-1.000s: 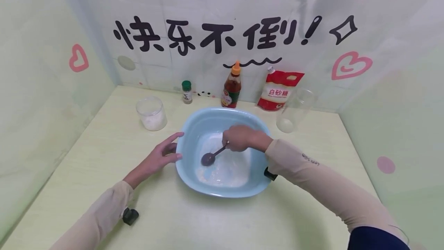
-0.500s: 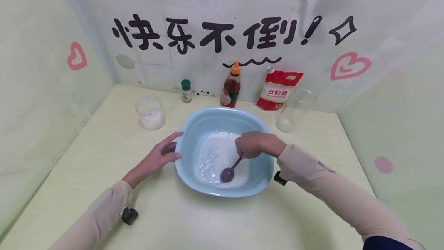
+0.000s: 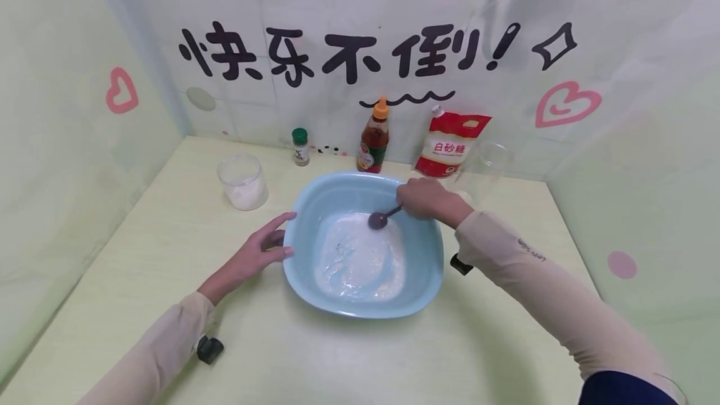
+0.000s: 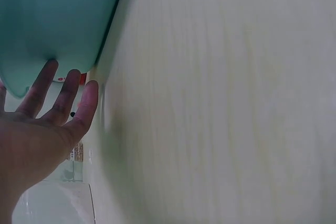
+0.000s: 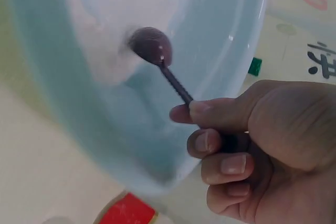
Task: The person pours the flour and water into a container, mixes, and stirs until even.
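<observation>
A light blue plastic basin [image 3: 300, 292] stands on the table with a wet white mixture [image 3: 351, 261] spread over its bottom. At its left side is my left hand [image 3: 253, 261], thumb and index finger touching the rim. In the left wrist view the other fingers [image 4: 63, 100] extend fairly straight and spread; one fingertip touches the outer wall. My right hand [image 3: 430, 199] is over the basin's far right rim and grips a dark brown spoon [image 5: 152, 46] by its handle, thumb and fingers curled round it. The spoon's bowl is low at the far edge of the mixture.
Behind the basin stand a green-capped shaker [image 3: 300, 147], an orange-capped sauce bottle [image 3: 374, 139] and a red-and-white sugar pouch [image 3: 450, 142]. A clear container with white powder [image 3: 244, 183] is at the left. A tall clear cup [image 3: 489, 164] stands right, partly behind my right hand.
My right hand has swept the spoon from the basin's left side to the near middle, then to the far side, leaving streaks in the mixture. My left hand stays at the rim.
</observation>
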Motion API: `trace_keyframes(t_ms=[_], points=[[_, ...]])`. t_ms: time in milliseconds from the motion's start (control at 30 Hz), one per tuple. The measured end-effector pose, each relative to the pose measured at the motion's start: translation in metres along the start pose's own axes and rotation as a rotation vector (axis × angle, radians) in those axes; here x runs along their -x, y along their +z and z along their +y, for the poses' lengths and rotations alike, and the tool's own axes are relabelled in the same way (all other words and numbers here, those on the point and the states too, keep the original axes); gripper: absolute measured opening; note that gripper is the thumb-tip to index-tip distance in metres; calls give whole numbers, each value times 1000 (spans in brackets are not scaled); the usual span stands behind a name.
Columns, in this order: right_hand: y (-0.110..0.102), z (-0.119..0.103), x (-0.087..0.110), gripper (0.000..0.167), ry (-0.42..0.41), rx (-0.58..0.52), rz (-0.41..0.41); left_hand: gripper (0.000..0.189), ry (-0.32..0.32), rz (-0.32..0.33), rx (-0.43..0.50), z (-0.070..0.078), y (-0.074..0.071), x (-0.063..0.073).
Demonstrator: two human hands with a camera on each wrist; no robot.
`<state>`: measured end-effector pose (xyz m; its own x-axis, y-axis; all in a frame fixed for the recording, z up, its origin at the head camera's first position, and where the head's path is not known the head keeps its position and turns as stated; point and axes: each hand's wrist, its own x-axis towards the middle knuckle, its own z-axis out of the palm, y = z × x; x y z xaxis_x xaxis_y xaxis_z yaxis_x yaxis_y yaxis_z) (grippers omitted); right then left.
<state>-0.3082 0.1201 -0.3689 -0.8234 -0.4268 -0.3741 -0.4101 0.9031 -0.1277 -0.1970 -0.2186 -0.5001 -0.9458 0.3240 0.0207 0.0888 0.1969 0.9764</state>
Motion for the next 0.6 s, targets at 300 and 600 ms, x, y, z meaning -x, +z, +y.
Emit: trace_keyframes(t_ms=[300,600], points=[[24,-42,-1,21,-227,81,-175,70,-5,4,2,-2,4,1],[14,-20,28,12,-133,180,-308,70,-21,4,-12,1,-1,2]])
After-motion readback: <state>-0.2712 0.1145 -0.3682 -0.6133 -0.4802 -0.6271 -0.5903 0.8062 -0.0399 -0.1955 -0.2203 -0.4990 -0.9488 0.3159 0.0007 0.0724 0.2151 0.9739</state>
